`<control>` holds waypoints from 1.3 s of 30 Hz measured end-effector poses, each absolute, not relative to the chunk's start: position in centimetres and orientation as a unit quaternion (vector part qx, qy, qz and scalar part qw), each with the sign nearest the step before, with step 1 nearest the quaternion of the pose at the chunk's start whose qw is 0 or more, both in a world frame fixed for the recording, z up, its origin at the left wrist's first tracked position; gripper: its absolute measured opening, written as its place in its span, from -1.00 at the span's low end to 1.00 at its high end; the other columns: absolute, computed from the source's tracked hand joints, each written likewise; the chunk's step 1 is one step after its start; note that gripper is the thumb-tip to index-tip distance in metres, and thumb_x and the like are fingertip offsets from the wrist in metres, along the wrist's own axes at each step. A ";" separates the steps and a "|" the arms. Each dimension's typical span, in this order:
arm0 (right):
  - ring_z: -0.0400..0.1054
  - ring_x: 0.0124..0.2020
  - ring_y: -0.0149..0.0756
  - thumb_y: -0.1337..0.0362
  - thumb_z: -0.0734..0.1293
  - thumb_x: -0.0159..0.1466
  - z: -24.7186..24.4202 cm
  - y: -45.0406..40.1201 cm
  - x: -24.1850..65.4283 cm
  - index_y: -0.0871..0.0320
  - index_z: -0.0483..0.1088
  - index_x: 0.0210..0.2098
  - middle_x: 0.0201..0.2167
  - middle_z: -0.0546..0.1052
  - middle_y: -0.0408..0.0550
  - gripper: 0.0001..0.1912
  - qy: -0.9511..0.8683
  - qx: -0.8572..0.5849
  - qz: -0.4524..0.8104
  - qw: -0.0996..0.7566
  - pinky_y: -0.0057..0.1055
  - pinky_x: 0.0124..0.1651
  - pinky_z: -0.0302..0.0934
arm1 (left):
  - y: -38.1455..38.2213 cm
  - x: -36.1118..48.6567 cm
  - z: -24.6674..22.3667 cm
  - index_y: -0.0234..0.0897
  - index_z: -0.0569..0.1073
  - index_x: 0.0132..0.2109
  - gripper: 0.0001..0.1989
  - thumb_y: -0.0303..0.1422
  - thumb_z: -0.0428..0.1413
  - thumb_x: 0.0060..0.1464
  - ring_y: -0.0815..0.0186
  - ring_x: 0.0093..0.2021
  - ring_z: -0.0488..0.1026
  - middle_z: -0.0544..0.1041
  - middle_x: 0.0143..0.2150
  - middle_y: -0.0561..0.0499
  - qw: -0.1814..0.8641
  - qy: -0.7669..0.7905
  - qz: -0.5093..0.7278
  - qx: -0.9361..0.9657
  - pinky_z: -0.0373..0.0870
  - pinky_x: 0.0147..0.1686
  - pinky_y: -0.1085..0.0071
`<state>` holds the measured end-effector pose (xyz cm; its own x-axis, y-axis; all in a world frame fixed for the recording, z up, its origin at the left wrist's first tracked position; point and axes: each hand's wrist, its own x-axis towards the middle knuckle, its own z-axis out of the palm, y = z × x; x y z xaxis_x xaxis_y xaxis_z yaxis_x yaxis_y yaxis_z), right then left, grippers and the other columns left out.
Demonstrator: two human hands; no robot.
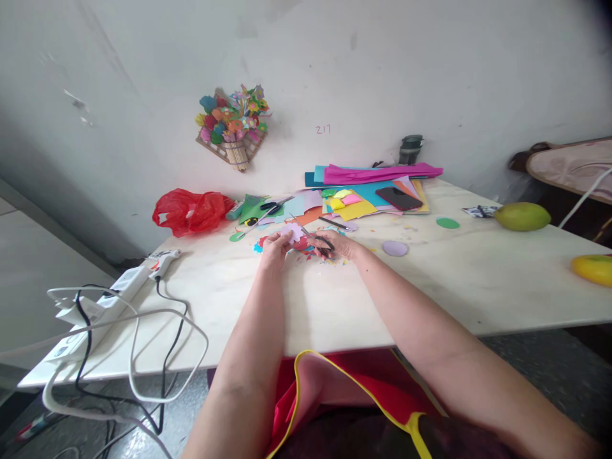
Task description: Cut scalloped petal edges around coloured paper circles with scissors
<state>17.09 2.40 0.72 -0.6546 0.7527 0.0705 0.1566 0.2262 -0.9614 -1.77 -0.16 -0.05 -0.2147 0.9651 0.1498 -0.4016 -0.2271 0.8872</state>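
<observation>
My left hand (275, 248) pinches a light purple paper piece (292, 232) with a scalloped edge, like a flower. In my right hand (335, 245) is a pair of scissors (325, 243) with black handles, its blades pointing up and left beside the purple paper. Below both hands lie red and blue paper pieces and small colored scraps (342, 262) on the table. Just beyond my right hand rests a dark pen (335, 223). A second pair of scissors (270, 206) with dark handles lies farther back on the paper sheets.
Colored sheets (363, 207), a pink roll (382, 173) and a phone (398, 197) lie at the back. A red plastic bag (191, 213) and a power strip (102, 315) with tangled cables are on the left. Purple (395, 248) and green (448, 222) paper circles and a mango (523, 217) lie right.
</observation>
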 end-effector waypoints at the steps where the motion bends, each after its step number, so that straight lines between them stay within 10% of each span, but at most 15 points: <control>1: 0.28 -0.74 -0.51 0.00 0.28 0.23 0.7 2.4 17.1 0.20 0.27 -0.40 -0.66 0.42 -0.19 -0.64 -0.734 -0.309 0.537 0.277 -0.62 -0.79 -0.04 | -0.2 -1.7 0.0 -0.30 0.43 -0.53 -0.70 -0.33 0.39 -0.42 0.39 -0.51 0.46 0.52 -0.53 0.04 0.498 0.371 0.687 0.377 0.43 -0.44 0.47; 39: 0.23 -0.74 -0.52 0.00 0.27 0.22 1.0 2.1 17.4 0.21 0.26 -0.42 -0.67 0.40 -0.19 -0.63 -0.755 -0.287 0.533 0.253 -0.59 -0.75 -0.04 | -0.4 -1.8 0.2 -0.32 0.42 -0.50 -0.70 -0.33 0.37 -0.39 0.39 -0.50 0.46 0.50 -0.53 0.06 0.508 0.355 0.685 0.383 0.45 -0.44 0.45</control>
